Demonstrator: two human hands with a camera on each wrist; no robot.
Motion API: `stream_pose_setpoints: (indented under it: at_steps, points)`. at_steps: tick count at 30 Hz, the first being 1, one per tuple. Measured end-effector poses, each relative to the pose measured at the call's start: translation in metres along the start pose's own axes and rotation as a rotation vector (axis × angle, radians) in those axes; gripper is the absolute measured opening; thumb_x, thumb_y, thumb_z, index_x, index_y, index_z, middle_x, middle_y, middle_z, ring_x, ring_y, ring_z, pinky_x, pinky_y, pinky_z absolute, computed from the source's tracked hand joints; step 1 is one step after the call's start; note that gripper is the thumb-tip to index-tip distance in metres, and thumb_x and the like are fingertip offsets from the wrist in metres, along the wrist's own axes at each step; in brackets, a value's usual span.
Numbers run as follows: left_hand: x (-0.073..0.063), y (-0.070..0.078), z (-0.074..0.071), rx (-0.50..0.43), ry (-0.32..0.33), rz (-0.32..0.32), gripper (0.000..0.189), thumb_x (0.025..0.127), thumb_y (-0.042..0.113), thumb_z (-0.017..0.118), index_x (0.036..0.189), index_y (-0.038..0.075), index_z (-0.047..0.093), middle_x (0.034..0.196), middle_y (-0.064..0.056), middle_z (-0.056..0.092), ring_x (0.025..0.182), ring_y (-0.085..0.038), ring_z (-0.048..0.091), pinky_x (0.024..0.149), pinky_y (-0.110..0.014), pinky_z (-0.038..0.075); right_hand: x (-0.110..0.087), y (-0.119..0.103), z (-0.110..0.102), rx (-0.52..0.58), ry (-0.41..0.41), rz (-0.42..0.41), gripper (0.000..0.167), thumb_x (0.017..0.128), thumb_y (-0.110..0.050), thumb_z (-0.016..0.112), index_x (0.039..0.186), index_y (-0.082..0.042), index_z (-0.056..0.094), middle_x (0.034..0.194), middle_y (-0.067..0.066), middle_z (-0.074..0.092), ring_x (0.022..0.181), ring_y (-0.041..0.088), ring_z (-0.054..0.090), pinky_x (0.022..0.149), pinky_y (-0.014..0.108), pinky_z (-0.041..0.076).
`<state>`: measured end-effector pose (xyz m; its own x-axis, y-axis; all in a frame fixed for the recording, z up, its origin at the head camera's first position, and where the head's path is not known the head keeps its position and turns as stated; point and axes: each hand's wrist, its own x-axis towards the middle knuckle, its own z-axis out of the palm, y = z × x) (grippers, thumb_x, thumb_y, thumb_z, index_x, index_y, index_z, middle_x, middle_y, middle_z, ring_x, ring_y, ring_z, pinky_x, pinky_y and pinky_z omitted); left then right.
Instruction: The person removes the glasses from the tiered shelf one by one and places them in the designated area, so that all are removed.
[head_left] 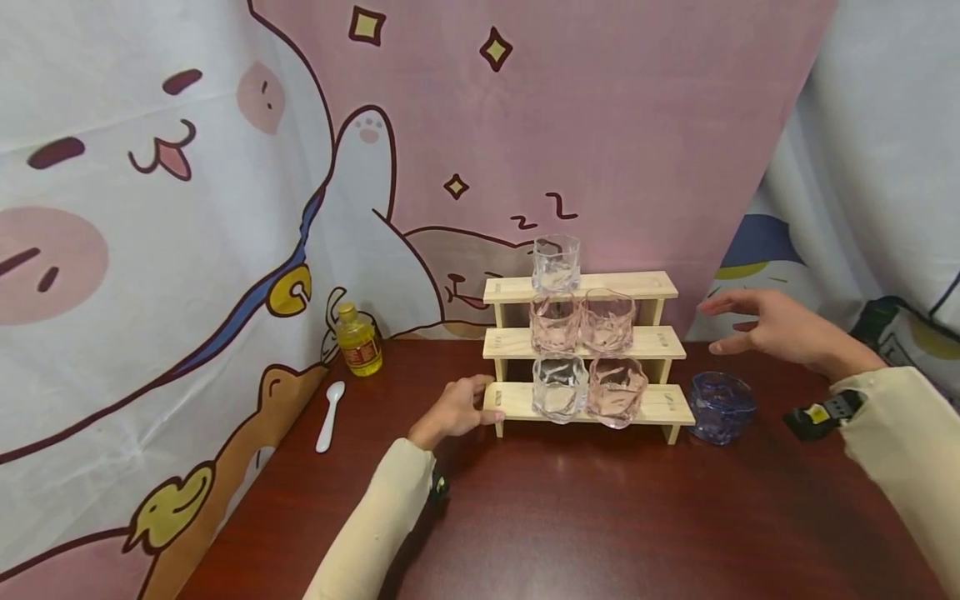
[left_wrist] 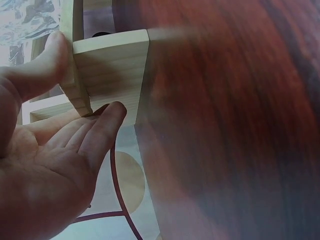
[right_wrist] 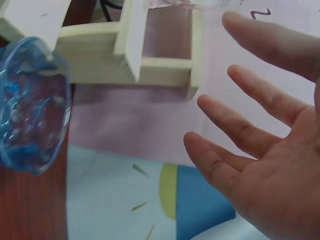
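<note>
A three-step wooden display stand (head_left: 663, 402) stands on the table. My left hand (head_left: 457, 407) grips the left end of its lowest step, thumb on one side and fingers on the other, as the left wrist view shows. On the stand are a clear glass (head_left: 557, 265) at the top, two pink glasses (head_left: 609, 321) in the middle, and a clear glass (head_left: 559, 387) beside a pink glass (head_left: 617, 392) at the bottom. My right hand (head_left: 780, 329) hovers with spread, relaxed fingers above a blue glass (head_left: 722, 408), which sits right of the stand. In the right wrist view the fingers touch nothing.
A small bottle of yellow liquid (head_left: 360, 343) and a white spoon (head_left: 330, 417) are on the left of the dark red table (head_left: 570, 517). A cartoon-printed cloth (head_left: 637, 125) hangs behind. A dark object (head_left: 881, 321) lies beyond the right forearm.
</note>
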<state>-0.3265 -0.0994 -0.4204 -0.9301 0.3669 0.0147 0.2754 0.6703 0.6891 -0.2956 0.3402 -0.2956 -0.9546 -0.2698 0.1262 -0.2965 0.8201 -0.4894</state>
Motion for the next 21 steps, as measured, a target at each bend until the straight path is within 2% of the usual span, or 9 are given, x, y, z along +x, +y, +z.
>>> stream_pose_setpoints:
  at_steps: [14,21]
  points:
    - [0.001,0.001,-0.001,0.027,0.006,0.004,0.063,0.085,0.017,0.081,0.14,0.0,0.054,0.141,-0.019,0.06,0.127,-0.03,0.059,0.104,-0.044,0.05,0.027,-0.045,-0.007,0.004,0.052,-0.015,0.06,0.084,-0.024,0.082,0.134,-0.003,0.058,0.136,0.029,0.059,0.126,0.048,0.052,0.098,0.065,0.043]
    - [0.002,0.0,0.0,0.018,0.0,-0.003,0.064,0.085,0.017,0.081,0.14,0.0,0.054,0.14,-0.019,0.06,0.128,-0.032,0.059,0.104,-0.045,0.05,0.038,-0.064,-0.008,0.029,0.065,-0.036,0.051,0.087,-0.016,0.077,0.133,-0.002,0.06,0.136,0.027,0.059,0.124,0.049,0.056,0.097,0.063,0.047]
